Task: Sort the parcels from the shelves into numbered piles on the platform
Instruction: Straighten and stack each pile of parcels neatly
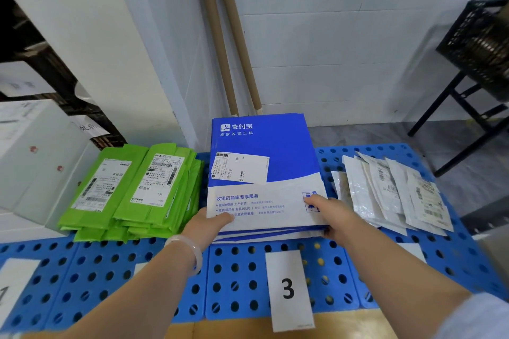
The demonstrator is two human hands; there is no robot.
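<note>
Now the left hand (203, 226) and the right hand (334, 215) both grip the near edge of the blue parcel pile (261, 146), thumbs on top and fingers curled beneath. That pile lies on the blue platform (237, 283) just behind the card marked 3 (287, 287), between green parcels (132, 190) and white parcels (385, 190).

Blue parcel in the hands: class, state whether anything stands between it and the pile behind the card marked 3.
Nothing visible does. The left hand and right hand grip the blue parcel, which already lies on the blue pile behind the number 3 card. Green parcels and white parcels lie aside.
</note>
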